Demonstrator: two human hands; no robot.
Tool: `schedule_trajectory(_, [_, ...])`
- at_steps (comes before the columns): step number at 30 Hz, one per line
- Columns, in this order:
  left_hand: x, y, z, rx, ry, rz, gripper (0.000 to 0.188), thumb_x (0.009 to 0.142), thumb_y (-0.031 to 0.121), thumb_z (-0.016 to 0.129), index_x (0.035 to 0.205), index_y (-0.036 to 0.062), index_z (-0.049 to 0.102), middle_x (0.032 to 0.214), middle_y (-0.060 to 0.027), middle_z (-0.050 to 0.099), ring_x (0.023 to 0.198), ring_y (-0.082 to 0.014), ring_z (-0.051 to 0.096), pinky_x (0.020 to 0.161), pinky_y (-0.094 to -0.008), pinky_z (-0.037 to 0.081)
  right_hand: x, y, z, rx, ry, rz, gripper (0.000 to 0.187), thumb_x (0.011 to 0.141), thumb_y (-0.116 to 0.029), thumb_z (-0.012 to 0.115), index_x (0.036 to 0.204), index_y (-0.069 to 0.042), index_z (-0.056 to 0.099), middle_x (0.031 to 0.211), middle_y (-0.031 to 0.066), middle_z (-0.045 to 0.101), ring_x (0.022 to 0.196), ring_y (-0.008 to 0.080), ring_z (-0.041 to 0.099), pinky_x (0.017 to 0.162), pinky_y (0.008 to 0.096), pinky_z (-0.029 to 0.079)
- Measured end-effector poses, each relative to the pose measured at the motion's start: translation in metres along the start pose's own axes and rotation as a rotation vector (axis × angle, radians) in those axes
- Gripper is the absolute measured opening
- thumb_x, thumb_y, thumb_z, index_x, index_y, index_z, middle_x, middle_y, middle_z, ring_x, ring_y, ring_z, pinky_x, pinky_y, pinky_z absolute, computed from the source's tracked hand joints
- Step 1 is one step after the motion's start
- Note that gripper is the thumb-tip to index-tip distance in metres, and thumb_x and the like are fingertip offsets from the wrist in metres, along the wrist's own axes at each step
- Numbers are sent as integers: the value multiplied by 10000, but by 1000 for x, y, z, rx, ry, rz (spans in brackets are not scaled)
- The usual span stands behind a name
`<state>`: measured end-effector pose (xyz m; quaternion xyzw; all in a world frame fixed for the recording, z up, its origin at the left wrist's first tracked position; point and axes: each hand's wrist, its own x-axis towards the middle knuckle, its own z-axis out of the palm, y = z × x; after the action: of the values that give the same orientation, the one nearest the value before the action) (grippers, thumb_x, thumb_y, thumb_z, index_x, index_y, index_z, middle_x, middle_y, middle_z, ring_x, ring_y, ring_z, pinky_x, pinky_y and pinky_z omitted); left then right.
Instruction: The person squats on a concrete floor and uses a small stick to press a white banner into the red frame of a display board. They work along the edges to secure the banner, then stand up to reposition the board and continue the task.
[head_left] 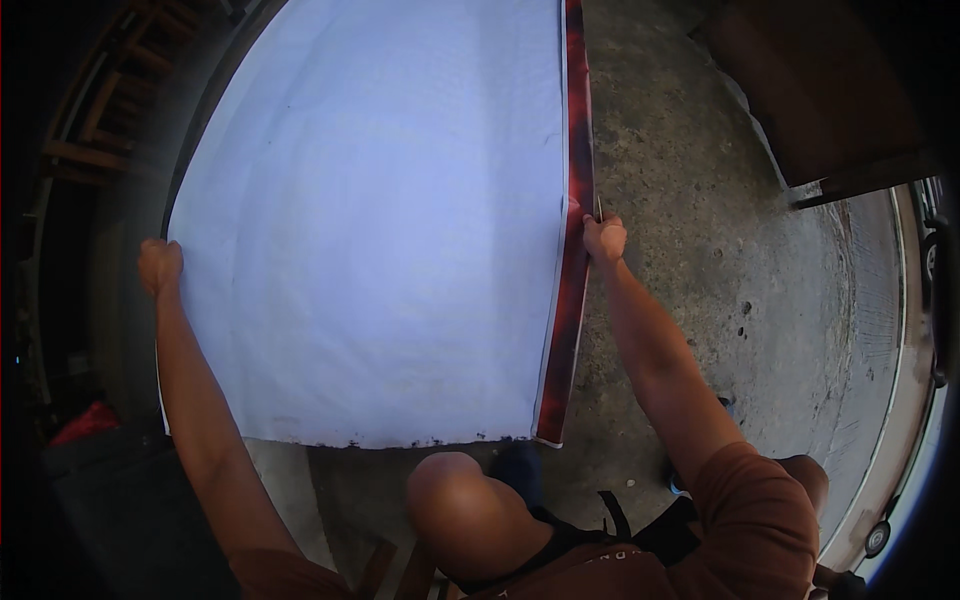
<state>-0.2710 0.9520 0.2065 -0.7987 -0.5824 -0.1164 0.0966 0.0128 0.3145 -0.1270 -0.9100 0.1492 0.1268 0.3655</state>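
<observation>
A large white banner sheet (380, 220) spreads out before me, its far end running past the top of the view. Along its right side runs a folded-over strip (577, 110) with a dark red printed face. My left hand (161, 267) is closed on the sheet's left edge. On the right, my right hand (606, 240) grips the red strip, fingers curled round its outer edge. A thin pointed thing (600, 207) stands up beside that hand; its kind is too small to tell. The near edge of the sheet is ragged, with dark smudges.
Rough stained concrete floor (680, 250) lies to the right. A dark brown panel-like piece (820, 90) stands at the far right. Wooden framing (110, 110) is at the far left, with a red item (85, 424) below it. My bent knee (458, 500) is just under the near edge.
</observation>
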Motion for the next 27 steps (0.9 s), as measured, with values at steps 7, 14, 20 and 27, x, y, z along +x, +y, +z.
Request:
schedule_trajectory(7, [-127, 49, 20, -177, 229, 240, 263, 959, 134, 653, 1205, 42, 641, 1210, -154, 669, 1038, -403, 700, 864, -499, 576, -26, -24, -15, -248, 97, 50, 420, 866, -329, 756, 1131, -11, 684, 1167, 210, 718, 1091, 382, 698, 946, 448, 551])
schedule_trajectory(14, [-340, 124, 21, -809, -573, 568, 93, 905, 75, 715, 973, 28, 674, 899, -118, 717, 860, -318, 696, 763, -430, 533, -36, -29, -36, -535, 2, -404, 269, 936, -227, 648, 1137, -67, 567, 1229, 208, 608, 1000, 444, 681, 857, 530, 560])
schedule_trajectory(20, [-451, 145, 66, -964, -1218, 624, 333, 957, 276, 729, 1107, -20, 702, 954, -132, 748, 713, -190, 689, 629, -344, 530, -33, -5, -44, -666, -157, -620, 258, 916, -157, 645, 1168, -105, 665, 1213, 180, 634, 1054, 411, 673, 890, 508, 560])
schedule_trajectory(27, [-551, 138, 122, -1000, -1531, 530, 499, 920, 407, 760, 1125, -44, 700, 883, -158, 742, 622, -249, 690, 601, -380, 556, -31, 11, -72, -560, -218, -659, 453, 887, -229, 717, 1334, -170, 674, 1448, 26, 603, 1232, 315, 634, 1022, 423, 530])
